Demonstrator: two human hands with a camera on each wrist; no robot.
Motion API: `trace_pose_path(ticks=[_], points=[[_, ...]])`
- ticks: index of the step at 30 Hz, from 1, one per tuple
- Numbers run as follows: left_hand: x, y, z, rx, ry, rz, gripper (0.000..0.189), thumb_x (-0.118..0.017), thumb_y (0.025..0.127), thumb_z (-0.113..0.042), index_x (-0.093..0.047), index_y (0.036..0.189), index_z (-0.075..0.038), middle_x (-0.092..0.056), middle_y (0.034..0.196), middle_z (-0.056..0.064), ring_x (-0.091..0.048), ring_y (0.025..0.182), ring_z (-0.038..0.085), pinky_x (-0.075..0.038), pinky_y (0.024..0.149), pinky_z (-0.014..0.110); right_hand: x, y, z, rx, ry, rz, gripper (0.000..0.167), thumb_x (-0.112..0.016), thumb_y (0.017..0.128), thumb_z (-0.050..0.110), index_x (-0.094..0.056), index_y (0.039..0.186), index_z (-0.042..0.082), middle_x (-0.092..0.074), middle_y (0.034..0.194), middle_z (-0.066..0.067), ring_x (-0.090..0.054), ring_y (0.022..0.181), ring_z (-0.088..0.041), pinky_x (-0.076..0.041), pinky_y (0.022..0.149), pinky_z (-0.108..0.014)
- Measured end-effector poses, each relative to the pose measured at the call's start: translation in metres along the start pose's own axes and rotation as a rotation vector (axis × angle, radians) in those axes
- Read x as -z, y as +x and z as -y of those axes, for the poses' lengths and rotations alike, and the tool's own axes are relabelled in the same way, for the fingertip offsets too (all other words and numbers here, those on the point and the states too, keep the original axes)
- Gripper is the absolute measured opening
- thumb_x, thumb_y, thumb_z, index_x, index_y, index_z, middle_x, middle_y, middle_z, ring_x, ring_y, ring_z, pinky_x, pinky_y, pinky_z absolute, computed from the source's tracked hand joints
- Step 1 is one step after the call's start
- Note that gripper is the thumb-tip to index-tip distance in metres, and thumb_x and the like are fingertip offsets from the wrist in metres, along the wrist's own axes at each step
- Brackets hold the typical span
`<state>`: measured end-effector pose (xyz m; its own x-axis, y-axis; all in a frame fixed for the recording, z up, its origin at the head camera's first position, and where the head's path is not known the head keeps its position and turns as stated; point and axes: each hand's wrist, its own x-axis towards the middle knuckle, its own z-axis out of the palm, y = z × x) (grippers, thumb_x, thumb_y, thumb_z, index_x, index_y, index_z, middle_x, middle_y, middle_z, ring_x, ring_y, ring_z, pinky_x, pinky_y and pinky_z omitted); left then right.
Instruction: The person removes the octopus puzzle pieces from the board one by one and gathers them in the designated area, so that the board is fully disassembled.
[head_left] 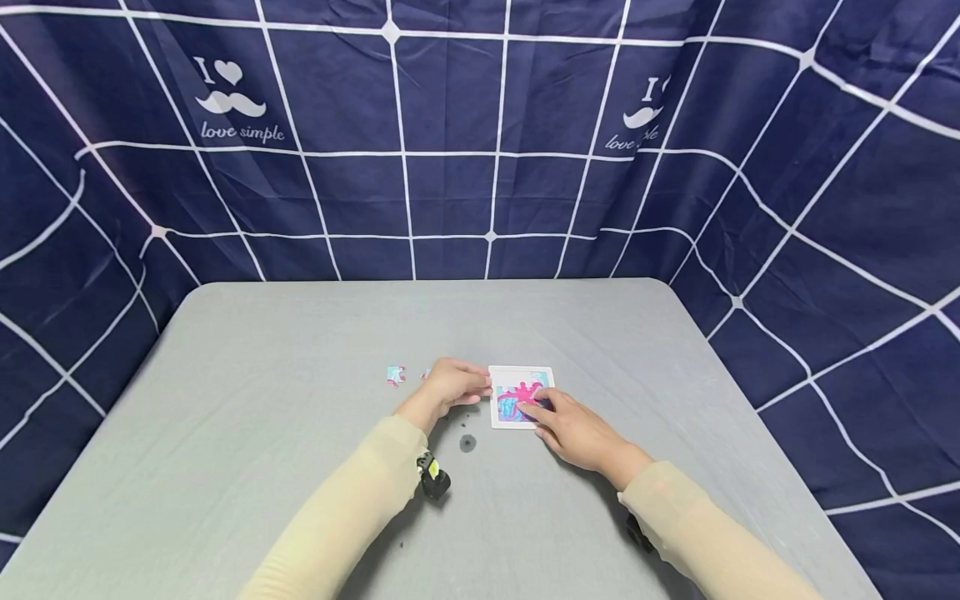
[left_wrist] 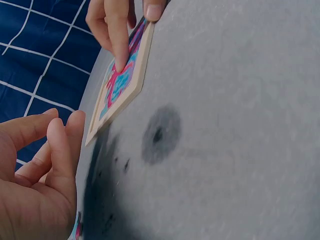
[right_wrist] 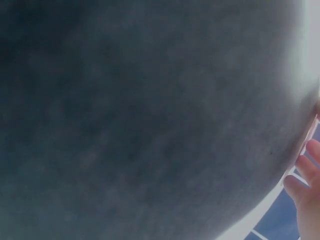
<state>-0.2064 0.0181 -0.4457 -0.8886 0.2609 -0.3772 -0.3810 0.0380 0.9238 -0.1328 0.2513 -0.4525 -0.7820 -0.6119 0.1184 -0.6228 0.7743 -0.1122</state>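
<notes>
While the right hand, fingers extended, touches the partly filled puzzle tray and the left hand, loosely bent, apparently empty, is beside its left edge, piece-fitting seems underway, next probably requiring a careful pinch on a loose piece farther left.

Puzzle tray on table, loose piece at left, curtain behind

bright, even head view against a dim, hazy right wrist view
</notes>
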Motion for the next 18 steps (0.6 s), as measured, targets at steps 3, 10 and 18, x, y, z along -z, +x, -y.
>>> trace_pose_path(ticks=[3, 10, 18], points=[[-0.004, 0.000, 0.000, 0.012, -0.021, 0.005, 0.024, -0.069, 0.084, 0.001, -0.066, 0.107, 0.007, -0.071, 0.085, 0.016, -0.070, 0.075, 0.017, -0.055, 0.059, 0.020, -0.001, 0.000, 0.000, 0.000, 0.004, -0.003, 0.041, -0.063, 0.092, 0.017, -0.058, 0.132, 0.011, -0.050, 0.122, -0.015, -0.053, 0.109, -0.028, -0.045, 0.095, -0.044], [-0.015, 0.003, 0.001, -0.004, -0.061, 0.028, 0.026, -0.069, 0.085, 0.001, -0.065, 0.109, 0.009, -0.071, 0.088, 0.017, -0.070, 0.078, 0.018, -0.056, 0.063, 0.022, 0.000, 0.000, 0.000, -0.011, -0.018, 0.002, 0.041, -0.064, 0.092, 0.018, -0.058, 0.132, 0.011, -0.051, 0.122, -0.014, -0.050, 0.111, -0.030, -0.045, 0.095, -0.046], [-0.024, 0.007, 0.001, -0.008, -0.053, 0.018, 0.027, -0.069, 0.085, -0.001, -0.066, 0.111, 0.006, -0.071, 0.091, 0.016, -0.069, 0.081, 0.018, -0.056, 0.063, 0.021, 0.001, -0.001, 0.002, -0.014, -0.039, -0.016, 0.042, -0.064, 0.091, 0.017, -0.058, 0.133, 0.013, -0.052, 0.121, -0.014, -0.049, 0.111, -0.033, -0.045, 0.095, -0.047]])
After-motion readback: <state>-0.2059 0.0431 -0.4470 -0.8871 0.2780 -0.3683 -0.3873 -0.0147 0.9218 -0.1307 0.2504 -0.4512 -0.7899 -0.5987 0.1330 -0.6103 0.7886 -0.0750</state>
